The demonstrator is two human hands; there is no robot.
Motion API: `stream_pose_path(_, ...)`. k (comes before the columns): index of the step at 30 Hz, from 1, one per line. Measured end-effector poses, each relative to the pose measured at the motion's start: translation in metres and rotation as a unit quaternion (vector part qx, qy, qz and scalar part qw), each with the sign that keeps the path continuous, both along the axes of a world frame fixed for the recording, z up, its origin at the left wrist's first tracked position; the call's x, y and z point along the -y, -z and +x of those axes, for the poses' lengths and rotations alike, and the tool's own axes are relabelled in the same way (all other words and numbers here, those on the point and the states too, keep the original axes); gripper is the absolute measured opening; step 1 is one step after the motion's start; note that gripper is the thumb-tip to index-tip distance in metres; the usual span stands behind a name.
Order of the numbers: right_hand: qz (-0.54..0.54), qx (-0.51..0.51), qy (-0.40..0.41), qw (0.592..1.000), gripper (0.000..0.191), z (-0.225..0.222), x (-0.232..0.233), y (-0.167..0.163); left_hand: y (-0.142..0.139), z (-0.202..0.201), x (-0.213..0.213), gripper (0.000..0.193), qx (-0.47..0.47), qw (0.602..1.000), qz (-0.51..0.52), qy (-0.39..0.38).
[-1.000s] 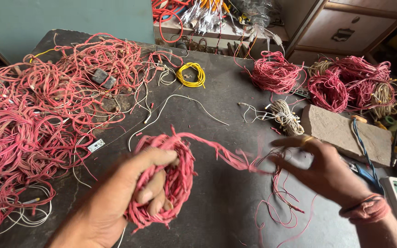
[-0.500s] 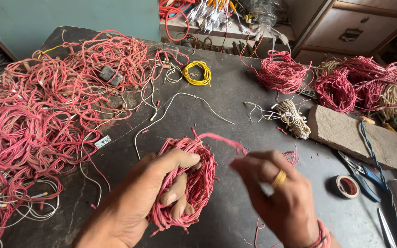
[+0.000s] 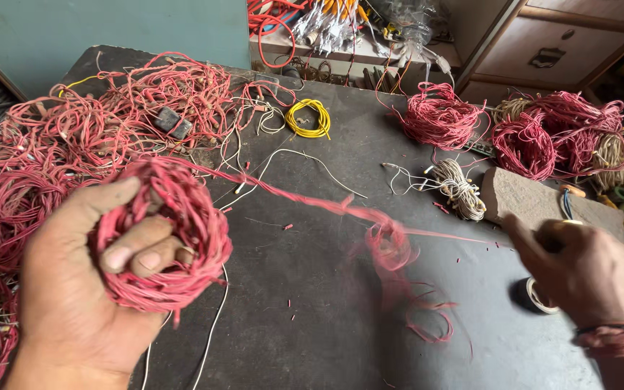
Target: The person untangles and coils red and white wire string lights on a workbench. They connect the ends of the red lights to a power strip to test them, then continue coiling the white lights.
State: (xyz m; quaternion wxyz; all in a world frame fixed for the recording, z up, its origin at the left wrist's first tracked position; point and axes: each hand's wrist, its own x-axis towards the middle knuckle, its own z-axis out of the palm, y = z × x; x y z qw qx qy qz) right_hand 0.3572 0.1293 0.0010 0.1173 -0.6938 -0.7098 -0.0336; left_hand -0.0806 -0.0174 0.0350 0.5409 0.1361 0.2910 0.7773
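My left hand (image 3: 84,285) grips a wound coil of red wire (image 3: 182,238), thumb over the top and fingers through its middle. A loose strand of the same red wire (image 3: 305,198) runs from the coil to the right, blurred, toward my right hand (image 3: 579,271). My right hand is closed around the far end of that strand, above the dark tabletop (image 3: 312,318). A tangle of the strand's loose end (image 3: 399,260) hangs between the two hands.
A big heap of tangled red wire (image 3: 52,152) covers the left. A small yellow wire coil (image 3: 308,117), a white wire bundle (image 3: 460,186), several red coils (image 3: 438,115) and a stone block (image 3: 543,202) lie at the back and right. A tape roll (image 3: 532,296) sits under my right hand.
My right hand swung from close beside the coil out to the right, pulling the strand taut. My left hand with the coil shifted left and up.
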Motion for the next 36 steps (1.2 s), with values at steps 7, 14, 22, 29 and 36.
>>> stream_pose_path(7, 0.134, -0.08, -0.024, 0.987, 0.034, 0.058, -0.022, 0.036, -0.01, -0.015, 0.011, 0.009, 0.007, 1.0, -0.011, -0.022)
stream_pose_path(14, 0.05, -0.288, -0.298, 0.909, 0.042, -0.09, 0.028, 0.029, 0.0, 0.003, 0.009, 0.018, -0.027, 0.97, -0.058, 0.233)
stream_pose_path(22, -0.237, -0.363, -0.329, 0.839, 0.024, -0.148, 0.069, 0.019, -0.005, 0.022, 0.014, 0.05, 0.095, 0.865, 0.055, 0.489)
stream_pose_path(29, -0.378, -0.369, -0.292, 0.797, 0.021, -0.137, 0.067, 0.012, -0.024, 0.028, -0.001, 0.018, 0.19, 0.969, 0.153, -0.046)
stream_pose_path(36, -0.547, -0.404, -0.281, 0.677, 0.033, -0.125, 0.075, -0.013, 0.007, 0.073, -0.013, 0.028, -0.573, 0.807, 0.023, -0.14)
